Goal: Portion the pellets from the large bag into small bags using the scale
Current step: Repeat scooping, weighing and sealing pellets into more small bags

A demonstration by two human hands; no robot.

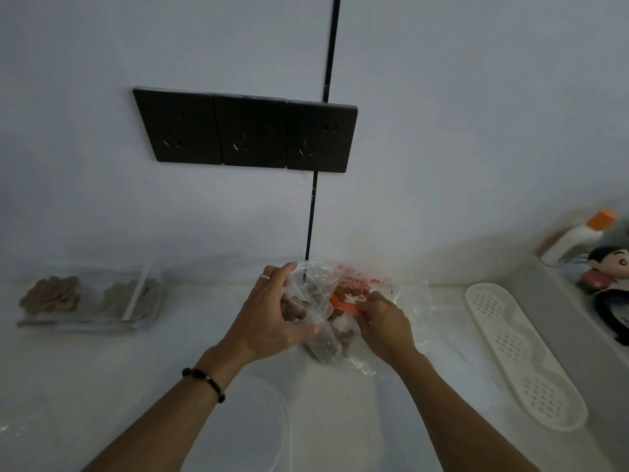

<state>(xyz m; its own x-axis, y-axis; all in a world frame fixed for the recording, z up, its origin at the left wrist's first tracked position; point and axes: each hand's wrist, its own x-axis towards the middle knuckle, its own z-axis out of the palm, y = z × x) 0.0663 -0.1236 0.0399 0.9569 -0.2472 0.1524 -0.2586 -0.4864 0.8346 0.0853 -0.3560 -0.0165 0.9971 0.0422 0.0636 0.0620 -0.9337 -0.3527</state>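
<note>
Below the socket panel (245, 131), the left hand (272, 318) grips the small zip bag (308, 294) open; the right hand (384, 325) pinches an orange scoop (343, 305); a tilted scoop may spill pellets (350, 291) past the mouth.

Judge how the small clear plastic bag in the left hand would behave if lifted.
The small clear plastic bag looks thin and creased, so probably floppy. The brown pellets inside would likely sag to its bottom. Its mouth seems open, so tipping may spill them.

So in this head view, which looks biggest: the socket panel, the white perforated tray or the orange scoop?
1. Socket panel
2. Tray, close behind; it sits nearer the camera, so the order is unsure
3. Scoop, partly hidden
</note>
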